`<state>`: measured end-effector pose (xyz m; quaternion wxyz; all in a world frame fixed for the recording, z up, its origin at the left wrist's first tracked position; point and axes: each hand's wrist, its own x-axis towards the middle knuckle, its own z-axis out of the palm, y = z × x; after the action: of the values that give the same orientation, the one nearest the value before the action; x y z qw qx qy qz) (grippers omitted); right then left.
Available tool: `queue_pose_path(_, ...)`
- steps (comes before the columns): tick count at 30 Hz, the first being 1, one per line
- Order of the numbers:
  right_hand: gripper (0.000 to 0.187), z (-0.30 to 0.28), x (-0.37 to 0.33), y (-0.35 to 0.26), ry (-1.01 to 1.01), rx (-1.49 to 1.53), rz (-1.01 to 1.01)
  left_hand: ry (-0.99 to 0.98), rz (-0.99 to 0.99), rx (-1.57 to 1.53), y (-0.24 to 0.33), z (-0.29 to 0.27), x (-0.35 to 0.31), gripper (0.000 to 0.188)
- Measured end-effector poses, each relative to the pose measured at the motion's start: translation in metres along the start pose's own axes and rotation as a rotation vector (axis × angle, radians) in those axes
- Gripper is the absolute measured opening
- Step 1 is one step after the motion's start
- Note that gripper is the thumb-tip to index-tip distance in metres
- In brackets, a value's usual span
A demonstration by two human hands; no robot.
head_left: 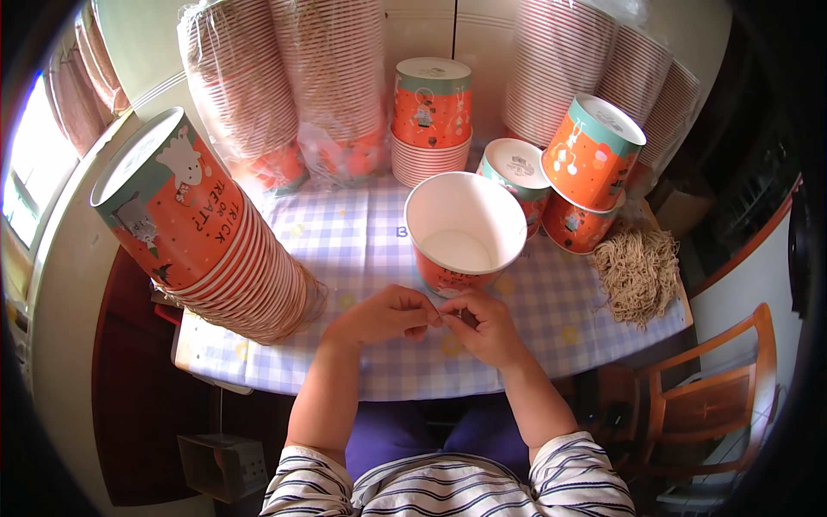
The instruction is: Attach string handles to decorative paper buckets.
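A large paper bucket [465, 226], white inside and orange outside, stands upright with its open mouth toward me. Just in front of it, my left hand [388, 315] and my right hand [484, 326] meet fingertip to fingertip. Both are closed in a pinch on a thin strand of string [440, 314], mostly hidden by the fingers. A pile of beige string [637, 274] lies at the right edge of the table. On the left leans a tall stack of nested orange buckets [237, 267], upside down, with string around its lower rims.
The table has a blue-and-white checked cloth [362, 258]. Upside-down buckets stand behind: a short stack [432, 116], a single one [517, 164] and two piled at right [594, 155]. Tall plastic-wrapped bucket stacks [332, 77] line the wall. A wooden chair [706, 396] stands at the right.
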<state>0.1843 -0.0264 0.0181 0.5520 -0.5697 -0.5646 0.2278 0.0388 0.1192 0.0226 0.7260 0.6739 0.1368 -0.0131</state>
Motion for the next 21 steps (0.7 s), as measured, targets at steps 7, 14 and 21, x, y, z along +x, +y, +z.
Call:
queue_pose_path(7,0.014,0.0009,0.0011,0.0065,0.024,-0.109,-0.097,0.003,0.0,0.029,-0.0005,-0.0005,0.0006,0.016)
queue_pose_path(14,0.01,-0.001,0.0028,-0.001,0.022,-0.246,-0.18,0.039,-0.001,0.014,0.0022,0.0019,-0.0005,0.015)
queue_pose_path(21,0.007,-0.0015,0.0024,0.0002,0.023,-0.272,-0.186,0.1,0.089,0.142,0.0027,0.0056,0.0008,0.014)
